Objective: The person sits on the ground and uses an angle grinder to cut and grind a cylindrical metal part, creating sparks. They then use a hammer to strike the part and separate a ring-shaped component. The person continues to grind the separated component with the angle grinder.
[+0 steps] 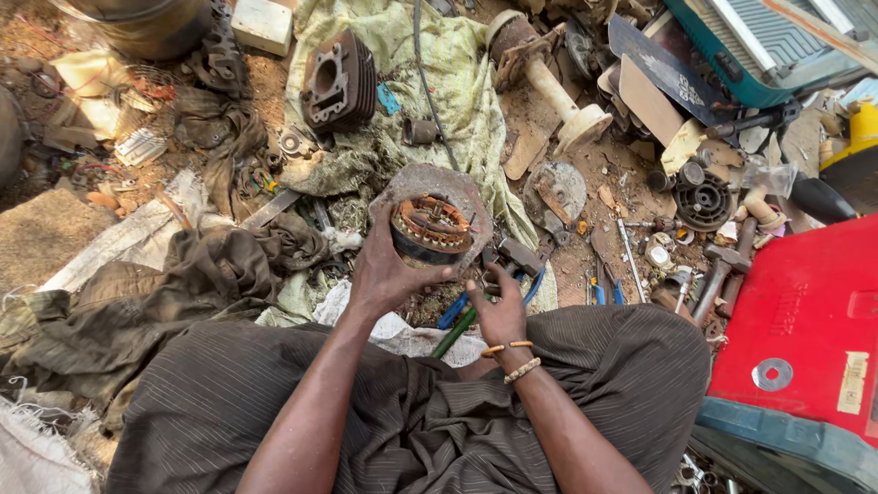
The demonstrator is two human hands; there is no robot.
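My left hand (382,265) grips a round stator with copper windings mounted on a rusty grey metal cover (430,215), held up in front of me. My right hand (499,306), with bead bracelets at the wrist, reaches toward the lower right edge of that part, fingers near its rim and above green and blue-handled tools (457,320) on the ground. I cannot tell whether the right hand grips anything. My legs in dark striped cloth fill the bottom of the view.
A finned engine cylinder (337,84) lies on a pale cloth at the back. A red case (805,329) stands at right. Screwdrivers, pliers (604,288) and small parts litter the dirt. Dark rags (183,274) lie at left.
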